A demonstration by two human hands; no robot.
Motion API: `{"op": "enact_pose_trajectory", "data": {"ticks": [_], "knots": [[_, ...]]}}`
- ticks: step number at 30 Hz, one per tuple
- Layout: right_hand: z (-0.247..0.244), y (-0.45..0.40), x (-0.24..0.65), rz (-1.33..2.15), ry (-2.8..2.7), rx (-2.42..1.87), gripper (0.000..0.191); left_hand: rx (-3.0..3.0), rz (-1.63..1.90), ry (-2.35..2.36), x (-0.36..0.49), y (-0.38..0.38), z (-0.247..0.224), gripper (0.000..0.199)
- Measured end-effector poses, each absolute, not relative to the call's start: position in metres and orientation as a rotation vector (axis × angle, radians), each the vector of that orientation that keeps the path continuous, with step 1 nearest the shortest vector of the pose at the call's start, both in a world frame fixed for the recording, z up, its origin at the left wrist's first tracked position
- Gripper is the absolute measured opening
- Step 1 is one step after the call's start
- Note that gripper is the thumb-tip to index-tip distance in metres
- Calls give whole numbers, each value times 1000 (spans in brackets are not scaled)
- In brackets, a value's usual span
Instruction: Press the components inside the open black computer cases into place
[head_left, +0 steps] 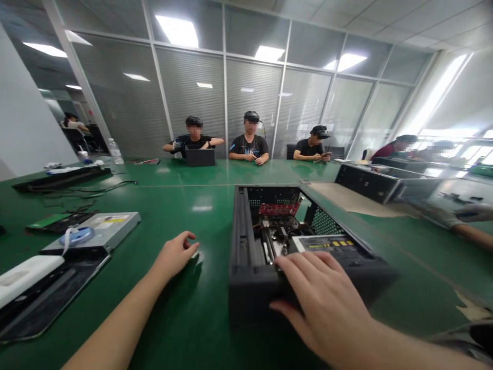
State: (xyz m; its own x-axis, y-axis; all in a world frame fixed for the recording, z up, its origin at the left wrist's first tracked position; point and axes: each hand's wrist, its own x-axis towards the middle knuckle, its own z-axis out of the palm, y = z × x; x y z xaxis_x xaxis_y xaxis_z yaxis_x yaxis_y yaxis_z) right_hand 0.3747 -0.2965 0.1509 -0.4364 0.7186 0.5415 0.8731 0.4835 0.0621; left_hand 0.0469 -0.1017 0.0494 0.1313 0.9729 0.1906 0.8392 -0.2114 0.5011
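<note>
Right hand (321, 295) gripped near edge of computer case (252, 280), open-topped on green table (192, 198). Left hand (175, 257) released, fingers loosely bent, beside case; silver drive (117, 226) farther left.

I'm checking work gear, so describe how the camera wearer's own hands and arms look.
The left hand and right hand are bare: no gloves, rings or watches show. Both forearms, as far as visible, have no sleeves, cables or markings.
</note>
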Motion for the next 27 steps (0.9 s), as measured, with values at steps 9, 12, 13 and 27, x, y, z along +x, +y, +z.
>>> {"op": "enact_pose_trajectory", "data": {"ticks": [9,12,13,27], "knots": [[246,-199,367,-310,-2641,-1430,43,2093,672,1777,36,-101,57,38],[209,-114,367,-382,-2886,-1750,38,2118,652,1744,36,-102,59,35],[195,-92,367,-419,-2962,-1814,37,2129,643,1739,36,-102,60,33],[194,-99,353,-548,-3014,-1792,21,2209,956,1836,27,-125,104,35]]}}
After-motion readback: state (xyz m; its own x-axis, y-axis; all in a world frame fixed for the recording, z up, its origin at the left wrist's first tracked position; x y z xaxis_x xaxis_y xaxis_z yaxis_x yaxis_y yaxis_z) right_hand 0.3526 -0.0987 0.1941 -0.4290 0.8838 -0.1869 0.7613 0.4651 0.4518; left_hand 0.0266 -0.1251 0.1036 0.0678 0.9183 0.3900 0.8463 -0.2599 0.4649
